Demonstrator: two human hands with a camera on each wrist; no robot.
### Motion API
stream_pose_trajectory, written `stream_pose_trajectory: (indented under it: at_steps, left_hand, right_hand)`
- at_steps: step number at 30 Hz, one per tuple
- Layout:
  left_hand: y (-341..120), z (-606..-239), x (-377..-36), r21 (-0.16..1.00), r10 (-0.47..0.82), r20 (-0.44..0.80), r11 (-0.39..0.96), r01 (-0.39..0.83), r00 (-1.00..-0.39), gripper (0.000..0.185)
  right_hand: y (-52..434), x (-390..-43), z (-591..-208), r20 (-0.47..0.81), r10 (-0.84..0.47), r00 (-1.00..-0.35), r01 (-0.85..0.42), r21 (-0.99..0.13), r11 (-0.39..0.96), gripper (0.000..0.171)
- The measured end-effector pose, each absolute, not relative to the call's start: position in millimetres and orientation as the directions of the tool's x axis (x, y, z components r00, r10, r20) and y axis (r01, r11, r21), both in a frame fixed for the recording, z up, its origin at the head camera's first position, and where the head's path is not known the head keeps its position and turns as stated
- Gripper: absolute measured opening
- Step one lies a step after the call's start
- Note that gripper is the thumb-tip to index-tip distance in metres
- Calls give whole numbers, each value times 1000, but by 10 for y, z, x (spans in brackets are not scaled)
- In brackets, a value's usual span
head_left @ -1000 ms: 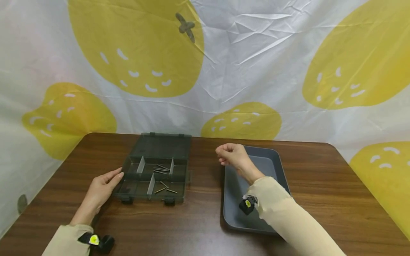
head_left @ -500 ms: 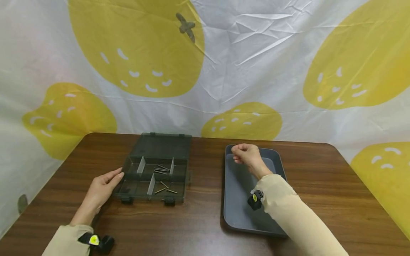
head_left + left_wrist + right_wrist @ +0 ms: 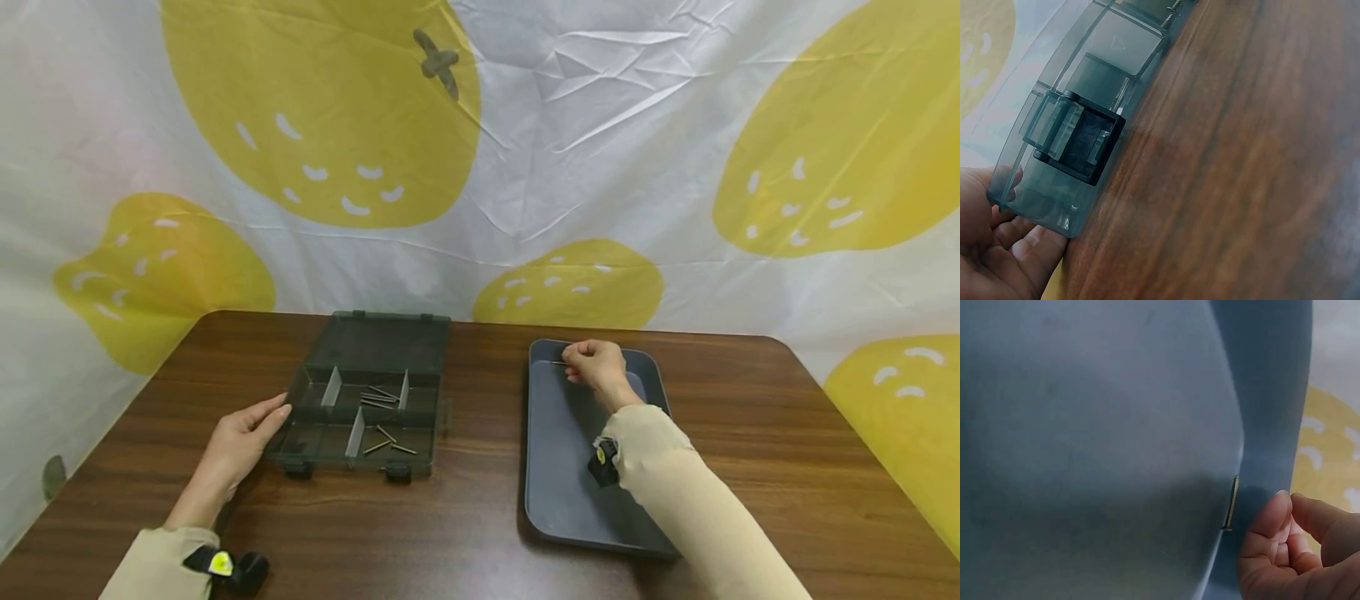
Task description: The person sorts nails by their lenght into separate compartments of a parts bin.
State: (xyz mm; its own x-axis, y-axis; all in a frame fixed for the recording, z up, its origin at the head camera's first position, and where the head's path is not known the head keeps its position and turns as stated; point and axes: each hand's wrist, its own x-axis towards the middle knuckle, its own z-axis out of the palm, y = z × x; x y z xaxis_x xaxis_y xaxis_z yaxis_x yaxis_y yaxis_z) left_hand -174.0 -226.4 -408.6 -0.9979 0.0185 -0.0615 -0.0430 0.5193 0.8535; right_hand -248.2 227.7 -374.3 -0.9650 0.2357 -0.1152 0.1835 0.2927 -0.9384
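Left hand (image 3: pixel 238 442) lay as before with relaxed fingers against the left edge of the smoky transparent plastic compartment box (image 3: pixel 363 408), where thin metal screws (image 3: pixel 381 395) were lying. Right hand (image 3: pixel 596 368), which a second ago hovered between box and tray, had moved over the far end of the grey rectangular plastic tray (image 3: pixel 558 483); its fingers were curled, and one small threaded screw (image 3: pixel 1232 502) lay just beside them, seemingly released, so the transfer looked finished.

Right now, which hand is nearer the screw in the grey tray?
Right. The right hand is at the tray's far end, fingertips just beside the screw. The left hand rests against the organizer box, well to the left.
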Motion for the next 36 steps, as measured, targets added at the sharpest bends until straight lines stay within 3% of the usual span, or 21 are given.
stream_pose_trajectory:
  at_steps: [15, 36]
  left_hand:
    - [-2267, -4081, -1739, 860, 25, -60, 509, -39, -998, 63]
    - [-2268, -4084, -1736, 853, 13, -58, 520, -43, -998, 63]
  right_hand:
    - [2337, -2520, -3881, -95, 282, -955, 207, -893, 399, 19]
    - [2338, -2503, -3923, -18, 247, -969, 140, -862, 487, 17]
